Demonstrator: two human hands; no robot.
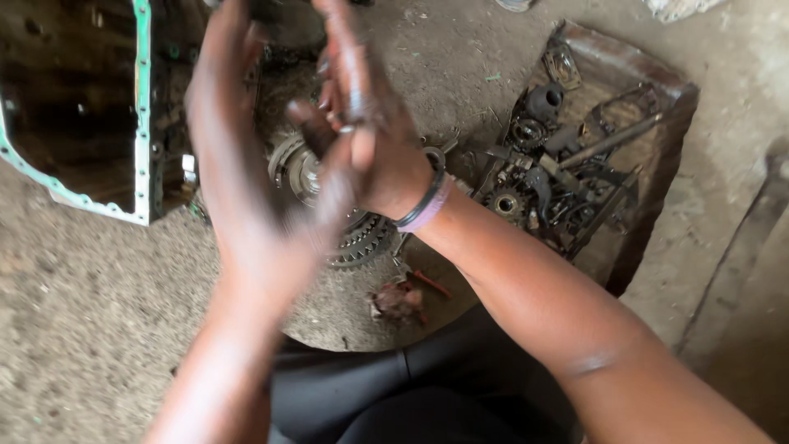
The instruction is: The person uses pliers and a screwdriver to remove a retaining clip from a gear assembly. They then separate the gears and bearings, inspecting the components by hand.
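Observation:
My left hand (238, 148) and my right hand (366, 123) are raised in front of me, palms pressed and sliding against each other, both smeared with dark grease. Neither holds anything that I can see. A dark band and a pink band (423, 207) circle my right wrist. Below the hands, on the dirt ground, lies a stack of toothed gears (357, 238) on a shaft, partly hidden by my hands.
A rusty metal tray (649, 82) at the right holds several gears, bearings and rods. A metal casing with a green gasket edge (141, 107) stands at the upper left. A reddish rag (399, 300) lies near my dark-clothed knees.

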